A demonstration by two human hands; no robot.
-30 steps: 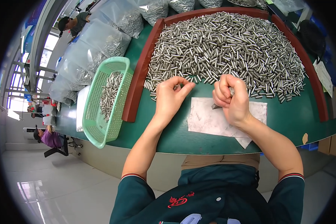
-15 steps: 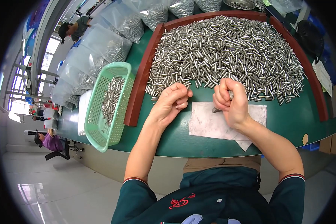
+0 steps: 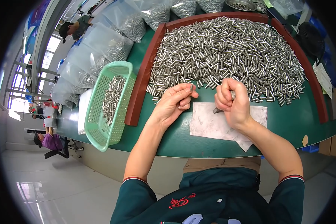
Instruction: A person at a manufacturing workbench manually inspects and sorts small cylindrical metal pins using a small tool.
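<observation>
My left hand (image 3: pixel 174 103) pinches a small metal pin (image 3: pixel 191 87) upright between thumb and fingertips, at the near edge of a large heap of the same shiny metal pins (image 3: pixel 227 52). Closed in a fist to its right, my right hand (image 3: pixel 233 102) grips a tool with a dark pointed tip (image 3: pixel 217 110). A pale end of that tool shows by the thumb; the rest is hidden in the palm. Beneath this hand lies a smudged white cloth or paper (image 3: pixel 209 121) on the green table (image 3: pixel 183 143). The two hands are apart.
A reddish-brown wooden rail (image 3: pixel 145 74) borders the heap on three sides. Left of it stands a pale green basket (image 3: pixel 128 84) partly filled with pins. Clear plastic bags of pins (image 3: pixel 112 46) line the far left. A dark fan (image 3: pixel 310 37) sits at right. Two other people work at left.
The pin between my left fingertips now shows, with the fingers extended a little further to the right. My right hand keeps its grip and has hardly moved.
</observation>
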